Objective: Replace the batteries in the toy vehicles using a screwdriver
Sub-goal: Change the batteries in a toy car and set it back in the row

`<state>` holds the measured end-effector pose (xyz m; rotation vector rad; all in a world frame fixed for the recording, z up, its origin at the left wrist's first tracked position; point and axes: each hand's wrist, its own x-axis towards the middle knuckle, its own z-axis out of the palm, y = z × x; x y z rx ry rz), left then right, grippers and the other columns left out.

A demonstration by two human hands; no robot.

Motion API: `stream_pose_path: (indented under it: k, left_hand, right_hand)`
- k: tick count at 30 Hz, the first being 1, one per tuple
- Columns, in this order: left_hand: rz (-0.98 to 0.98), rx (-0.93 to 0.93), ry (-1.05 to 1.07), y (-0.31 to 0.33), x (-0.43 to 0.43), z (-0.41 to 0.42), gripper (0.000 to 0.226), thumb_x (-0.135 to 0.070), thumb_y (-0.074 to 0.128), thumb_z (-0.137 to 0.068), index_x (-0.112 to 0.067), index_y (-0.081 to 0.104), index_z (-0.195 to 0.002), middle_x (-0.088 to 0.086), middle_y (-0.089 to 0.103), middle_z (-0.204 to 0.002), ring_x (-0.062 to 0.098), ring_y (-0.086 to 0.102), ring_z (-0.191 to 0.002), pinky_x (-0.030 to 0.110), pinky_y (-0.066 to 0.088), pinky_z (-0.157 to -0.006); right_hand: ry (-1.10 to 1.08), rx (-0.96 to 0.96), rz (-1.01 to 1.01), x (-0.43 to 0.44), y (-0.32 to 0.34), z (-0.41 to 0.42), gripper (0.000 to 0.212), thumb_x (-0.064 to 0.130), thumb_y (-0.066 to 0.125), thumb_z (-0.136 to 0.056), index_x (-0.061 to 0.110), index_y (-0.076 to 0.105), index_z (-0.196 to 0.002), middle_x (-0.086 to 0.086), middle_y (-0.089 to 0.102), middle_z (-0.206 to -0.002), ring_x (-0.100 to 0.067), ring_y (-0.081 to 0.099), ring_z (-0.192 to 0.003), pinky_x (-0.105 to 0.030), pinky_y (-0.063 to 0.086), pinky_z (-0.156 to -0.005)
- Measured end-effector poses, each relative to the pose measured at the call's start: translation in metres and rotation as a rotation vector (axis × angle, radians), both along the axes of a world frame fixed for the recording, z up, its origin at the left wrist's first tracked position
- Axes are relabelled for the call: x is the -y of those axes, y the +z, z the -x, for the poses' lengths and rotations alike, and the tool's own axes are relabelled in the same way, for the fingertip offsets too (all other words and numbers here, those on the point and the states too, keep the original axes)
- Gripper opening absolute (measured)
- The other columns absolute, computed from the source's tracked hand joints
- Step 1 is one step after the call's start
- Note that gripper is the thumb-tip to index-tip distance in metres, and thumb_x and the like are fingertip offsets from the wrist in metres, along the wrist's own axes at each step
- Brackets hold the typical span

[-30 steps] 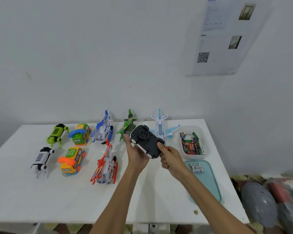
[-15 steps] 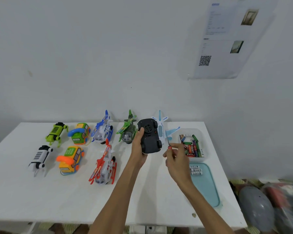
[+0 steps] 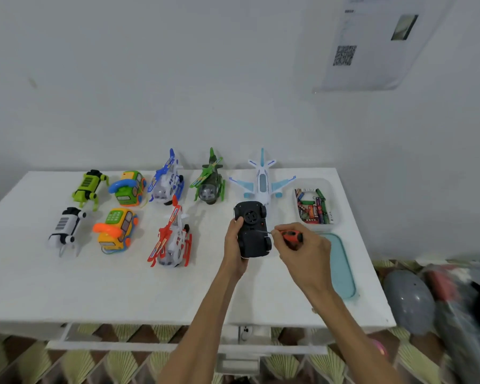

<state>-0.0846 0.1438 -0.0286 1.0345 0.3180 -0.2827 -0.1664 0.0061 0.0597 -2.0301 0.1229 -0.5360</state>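
A black toy car [image 3: 252, 230] lies underside up above the white table [image 3: 67, 286], a little right of centre. My left hand [image 3: 234, 245] grips its left side, thumb on the chassis. My right hand [image 3: 302, 249] pinches a small screwdriver [image 3: 290, 235] with an orange-red handle. Its thin metal tip points left and touches the car's underside near the right edge.
Other toys stand in two rows: a green robot dog [image 3: 88, 187], a white robot dog [image 3: 64, 230], two phone cars [image 3: 128, 187] [image 3: 117, 230], a blue helicopter [image 3: 165, 181], a green helicopter [image 3: 209, 181], a red helicopter [image 3: 172, 236], a white plane [image 3: 262, 178]. At right, a clear box of batteries [image 3: 313, 202] and a teal lid [image 3: 341, 270].
The car came down from in front of the plane toward the table. My right hand let go of the car and now holds the screwdriver tip against its underside.
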Motion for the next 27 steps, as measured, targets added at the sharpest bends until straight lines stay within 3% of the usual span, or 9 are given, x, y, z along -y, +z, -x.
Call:
stream_pose_path:
  k: [2, 6, 8, 13, 17, 21, 23, 25, 27]
  left_hand:
    - [0.015, -0.025, -0.015, -0.014, 0.000, 0.013, 0.060, -0.048, 0.057, -0.096, -0.007, 0.053, -0.139, 0.030, 0.060, -0.132, 0.037, 0.064, -0.094, 0.044, 0.057, -0.070]
    - [-0.008, -0.029, -0.070, -0.034, 0.003, 0.033, 0.068, -0.052, 0.061, -0.093, -0.002, 0.052, -0.137, 0.041, 0.057, -0.122, 0.040, 0.060, -0.086, 0.045, 0.056, -0.065]
    - [-0.025, -0.035, -0.103, -0.037, 0.005, 0.044, 0.064, -0.048, 0.056, -0.096, 0.000, 0.051, -0.137, 0.036, 0.061, -0.112, 0.038, 0.063, -0.076, 0.043, 0.056, -0.061]
    - [-0.012, -0.037, -0.129, -0.031, 0.005, 0.052, 0.050, -0.040, 0.049, -0.100, -0.002, 0.052, -0.134, 0.028, 0.067, -0.110, 0.037, 0.065, -0.080, 0.045, 0.057, -0.064]
    - [-0.062, -0.041, -0.112, -0.033, 0.006, 0.051, 0.062, -0.050, 0.058, -0.093, -0.004, 0.055, -0.134, 0.037, 0.059, -0.125, 0.041, 0.061, -0.093, 0.055, 0.053, -0.073]
    - [-0.057, -0.077, -0.105, -0.032, 0.006, 0.051, 0.065, -0.049, 0.059, -0.092, -0.001, 0.052, -0.135, 0.039, 0.058, -0.124, 0.041, 0.061, -0.090, 0.049, 0.054, -0.070]
    - [-0.050, -0.073, -0.124, -0.031, 0.008, 0.052, 0.061, -0.045, 0.055, -0.096, 0.003, 0.050, -0.133, 0.034, 0.063, -0.114, 0.039, 0.063, -0.085, 0.046, 0.055, -0.068]
    - [-0.006, -0.079, -0.122, -0.029, 0.008, 0.053, 0.055, -0.040, 0.050, -0.100, 0.005, 0.050, -0.131, 0.026, 0.066, -0.106, 0.036, 0.064, -0.078, 0.043, 0.056, -0.066]
    - [0.062, -0.120, -0.108, -0.026, 0.009, 0.053, 0.051, -0.039, 0.047, -0.101, 0.003, 0.054, -0.131, 0.021, 0.067, -0.101, 0.033, 0.063, -0.072, 0.040, 0.057, -0.063]
  right_hand:
    - [0.020, -0.028, 0.029, 0.002, -0.010, 0.006, 0.003, 0.019, 0.077, -0.088, 0.021, 0.075, -0.090, 0.012, 0.070, -0.068, -0.005, 0.066, -0.062, -0.010, 0.047, -0.058]
    - [0.033, -0.104, -0.018, 0.008, -0.027, 0.014, 0.007, 0.028, 0.073, -0.093, 0.026, 0.068, -0.087, 0.009, 0.071, -0.068, -0.010, 0.069, -0.058, -0.029, 0.057, -0.059]
    - [0.043, -0.125, -0.011, 0.008, -0.036, 0.020, 0.009, 0.030, 0.072, -0.094, 0.024, 0.068, -0.089, 0.006, 0.071, -0.068, -0.010, 0.069, -0.059, -0.030, 0.058, -0.059]
    - [0.041, -0.093, 0.069, 0.005, -0.039, 0.025, 0.019, 0.034, 0.070, -0.094, 0.015, 0.069, -0.091, 0.004, 0.071, -0.071, -0.007, 0.069, -0.063, -0.016, 0.052, -0.056]
    - [0.035, -0.082, 0.197, 0.004, -0.033, 0.015, 0.028, 0.042, 0.069, -0.094, 0.017, 0.065, -0.083, 0.009, 0.066, -0.073, -0.008, 0.058, -0.063, -0.013, 0.043, -0.060]
    - [0.068, -0.121, 0.196, 0.003, -0.025, -0.005, 0.031, 0.042, 0.066, -0.096, 0.015, 0.060, -0.083, 0.006, 0.071, -0.075, 0.002, 0.058, -0.058, -0.008, 0.043, -0.060]
    - [0.109, -0.188, 0.218, 0.001, -0.028, -0.020, 0.031, 0.044, 0.061, -0.097, 0.020, 0.051, -0.081, 0.001, 0.072, -0.074, -0.002, 0.065, -0.060, -0.023, 0.054, -0.062]
    - [0.143, -0.240, 0.223, -0.003, -0.032, -0.033, 0.032, 0.048, 0.057, -0.097, 0.023, 0.046, -0.079, -0.005, 0.071, -0.069, -0.017, 0.070, -0.062, -0.040, 0.058, -0.064]
    - [0.161, -0.258, 0.139, -0.004, -0.033, -0.044, 0.034, 0.048, 0.056, -0.097, 0.022, 0.047, -0.078, -0.004, 0.072, -0.067, -0.018, 0.072, -0.062, -0.043, 0.061, -0.066]
